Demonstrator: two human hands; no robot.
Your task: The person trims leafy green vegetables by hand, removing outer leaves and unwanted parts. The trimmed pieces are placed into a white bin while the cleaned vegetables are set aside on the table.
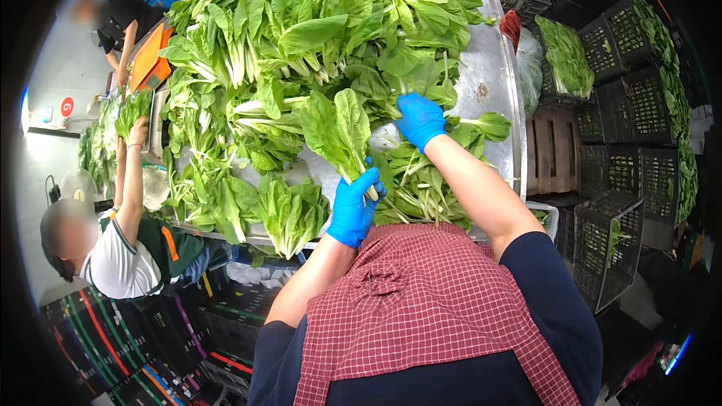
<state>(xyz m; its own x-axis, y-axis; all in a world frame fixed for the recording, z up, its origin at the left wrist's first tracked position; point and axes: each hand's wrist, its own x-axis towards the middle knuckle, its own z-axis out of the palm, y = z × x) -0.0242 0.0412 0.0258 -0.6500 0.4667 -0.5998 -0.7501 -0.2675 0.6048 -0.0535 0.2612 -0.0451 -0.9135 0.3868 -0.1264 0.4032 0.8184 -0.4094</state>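
My left hand [355, 206], in a blue glove, grips a leafy green head [340, 129] by its pale stem base, leaves pointing up and away from me. Also gloved in blue, my right hand [420, 120] reaches farther out, its fingers against another leafy green [414, 76] in the heap. Whether those fingers have closed around it is hidden. Both hands are over a metal table [485, 62]. A large pile of leafy greens [316, 22] covers its far side. Loose leaves and thin stems [420, 192] lie just before my apron, and a small bunch [293, 208] is left of my left hand.
On the left, a co-worker [121, 259] holds greens [134, 113]; another person [121, 28] stands beyond, by an orange crate [149, 62]. Black crates [615, 101] of greens and a wooden pallet [553, 146] are at right. Stacked black crates [107, 338] stand at lower left.
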